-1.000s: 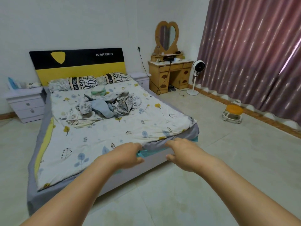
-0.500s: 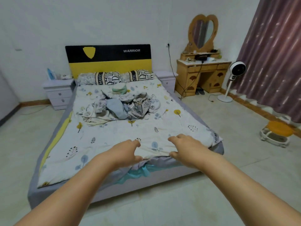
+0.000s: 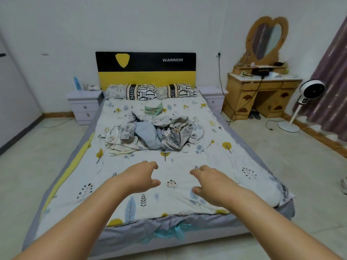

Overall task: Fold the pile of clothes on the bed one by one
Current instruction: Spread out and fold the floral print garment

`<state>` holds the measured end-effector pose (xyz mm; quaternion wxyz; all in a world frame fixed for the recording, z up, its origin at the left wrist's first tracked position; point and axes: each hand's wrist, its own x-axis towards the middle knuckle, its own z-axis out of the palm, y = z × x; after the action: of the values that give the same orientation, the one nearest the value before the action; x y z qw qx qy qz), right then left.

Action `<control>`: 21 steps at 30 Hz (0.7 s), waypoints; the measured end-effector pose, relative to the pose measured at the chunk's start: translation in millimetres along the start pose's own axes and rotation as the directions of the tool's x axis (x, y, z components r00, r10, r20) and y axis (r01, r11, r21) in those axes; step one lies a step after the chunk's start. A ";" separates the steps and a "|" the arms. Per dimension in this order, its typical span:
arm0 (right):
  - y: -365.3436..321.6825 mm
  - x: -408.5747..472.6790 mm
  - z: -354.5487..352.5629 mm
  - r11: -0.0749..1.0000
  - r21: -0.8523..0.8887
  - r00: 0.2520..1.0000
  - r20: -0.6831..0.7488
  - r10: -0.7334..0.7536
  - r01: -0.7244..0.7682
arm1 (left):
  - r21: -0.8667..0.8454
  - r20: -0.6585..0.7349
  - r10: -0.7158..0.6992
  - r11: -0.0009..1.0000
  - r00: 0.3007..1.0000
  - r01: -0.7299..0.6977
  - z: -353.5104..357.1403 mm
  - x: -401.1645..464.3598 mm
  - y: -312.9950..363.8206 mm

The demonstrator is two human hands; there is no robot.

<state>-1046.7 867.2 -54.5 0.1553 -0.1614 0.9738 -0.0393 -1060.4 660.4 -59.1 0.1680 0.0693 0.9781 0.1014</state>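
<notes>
1. Left hand [image 3: 139, 178] is out over the foot half of the bed [image 3: 187, 184], palm down, fingers loosely curled and apart, holding nothing.
2. Right hand [image 3: 213, 182] mirrors it just to the right, fingers relaxed, spread, also holding nothing. Can't tell if either hand touches the cover or only hovers above it.
3. Pile of clothes [image 3: 154, 132] sits mid-bed, toward the head end, well apart from both hands. Crumpled heap: floral grey-white pieces with a plain blue-grey garment [image 3: 148, 136] in the middle.
4. A small folded green-and-white stack [image 3: 153, 109] lies just behind the pile, near the pillows [image 3: 150, 91].
5. Bed cover is white with a leaf and tree print; grey sheet shows at the foot edge, with a bit of turquoise fabric [image 3: 169, 233] sticking out under it.
6. Headboard [image 3: 145, 68] is black over yellow, reads "WARRIOR".
7. Pale nightstand [image 3: 82, 102] on the left of the bed with small items on top; a second nightstand [image 3: 213, 96] on the right.
8. Wooden dresser [image 3: 261, 94] with a heart-shaped mirror [image 3: 266, 40] stands at the right wall; a black cable [image 3: 225, 102] runs from the wall socket down beside it.
9. White standing fan [image 3: 308, 98] is near the maroon curtain [image 3: 334, 81], far right.
</notes>
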 end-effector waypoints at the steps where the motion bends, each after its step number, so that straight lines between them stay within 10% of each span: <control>1: 2.7 10.6 -1.6 1.000 0.008 1.000 0.004 -0.002 0.002 | -0.002 -0.005 -0.007 1.000 1.000 0.007 -3.5 10.6 -2.4; 21: 140.4 223.7 -66.2 0.987 -0.067 0.988 0.069 -0.139 0.144 | -0.131 0.016 -0.186 0.974 0.982 0.187 -32.7 216.4 40.9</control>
<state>-1311.2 928.6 -74.3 0.1773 -0.2367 0.9552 -0.0100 -1269.5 731.1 -87.8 0.1826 -0.0340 0.9711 0.1496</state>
